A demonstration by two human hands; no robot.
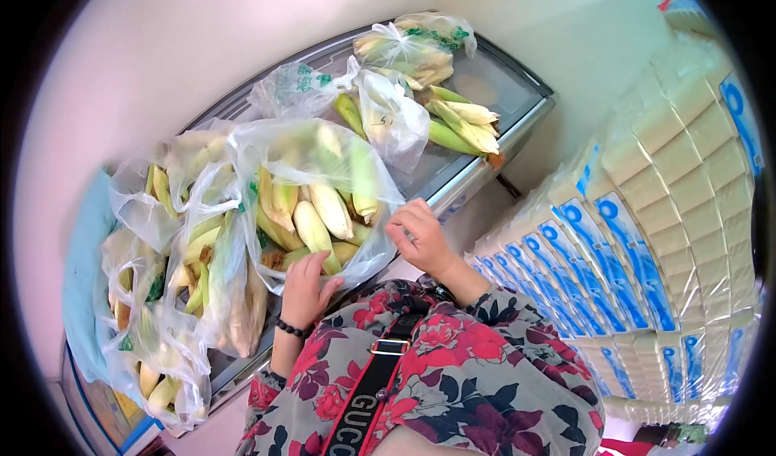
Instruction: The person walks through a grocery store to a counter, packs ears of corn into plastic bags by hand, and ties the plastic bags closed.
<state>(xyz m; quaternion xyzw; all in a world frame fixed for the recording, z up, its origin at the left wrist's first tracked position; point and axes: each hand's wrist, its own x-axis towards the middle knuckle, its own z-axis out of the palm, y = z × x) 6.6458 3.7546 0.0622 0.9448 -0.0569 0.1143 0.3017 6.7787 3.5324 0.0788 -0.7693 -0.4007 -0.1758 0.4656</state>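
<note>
A large clear plastic bag (376, 177) gapes towards me, full of ears of corn (313, 228) in pale green husks. At the near rim, my left hand (305, 293) has its fingers curled over the bag's edge beside the lower ears, its thumb a little apart. My right hand (418, 234) pinches the rim on the right side, with fingers bent together. Husks and brown silk show inside the opening. The film between my fingers is partly hidden.
More bagged corn (174, 335) crowds the left, beside a light blue cloth (87, 274). Tied bags (392, 116) and loose corn (465, 124) lie farther back on the glass-topped chest (517, 84). Plastic-wrapped packs (671, 173) are stacked at right.
</note>
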